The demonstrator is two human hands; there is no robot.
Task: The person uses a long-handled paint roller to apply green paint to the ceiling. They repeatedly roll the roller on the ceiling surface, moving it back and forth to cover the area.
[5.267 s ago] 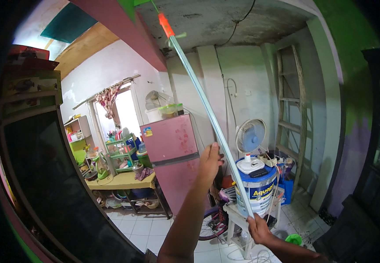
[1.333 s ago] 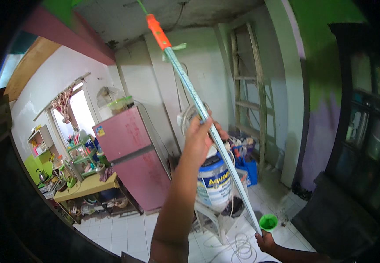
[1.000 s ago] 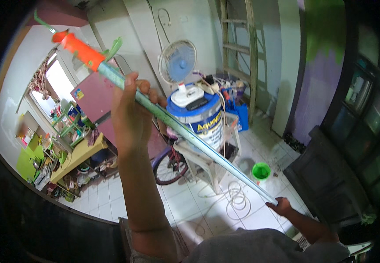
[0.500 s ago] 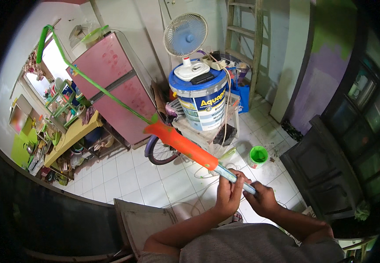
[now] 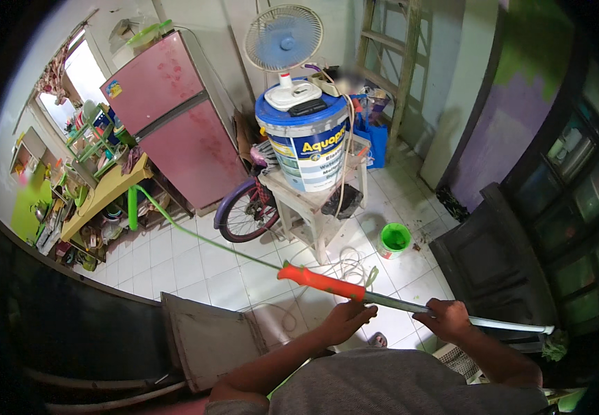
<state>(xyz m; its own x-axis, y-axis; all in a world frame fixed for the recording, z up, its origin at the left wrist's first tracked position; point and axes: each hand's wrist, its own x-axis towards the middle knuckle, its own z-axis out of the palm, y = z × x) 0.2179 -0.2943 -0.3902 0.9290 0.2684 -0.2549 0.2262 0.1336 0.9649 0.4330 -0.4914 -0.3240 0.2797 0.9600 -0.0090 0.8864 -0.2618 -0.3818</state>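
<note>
A paint roller on a long pole slants across the middle: its green roller (image 5: 132,207) hangs at the left, joined by a green-coated rod to a paint-spotted orange handle (image 5: 323,281). From the handle a metal pole (image 5: 486,322) runs to the right. My right hand (image 5: 446,319) is closed round this pole. Just below the handle's end is my left hand (image 5: 346,322), its fingers stretched out toward the right; whether it touches the pole is hard to tell. On the tiles beyond stands a small pot (image 5: 394,240) with bright green paint inside.
A large blue-lidded bucket (image 5: 310,155) with a fan (image 5: 284,39) on top stands on a worn stool (image 5: 299,214). Behind are a bicycle wheel (image 5: 249,211), a pink fridge (image 5: 192,149) and a ladder (image 5: 389,52). Dark cabinet panels (image 5: 496,263) flank the right.
The roller end has swung down toward the floor, and the pole has tipped flatter, its tail now reaching right. My hands have moved apart; my left fingers have loosened from the pole.
</note>
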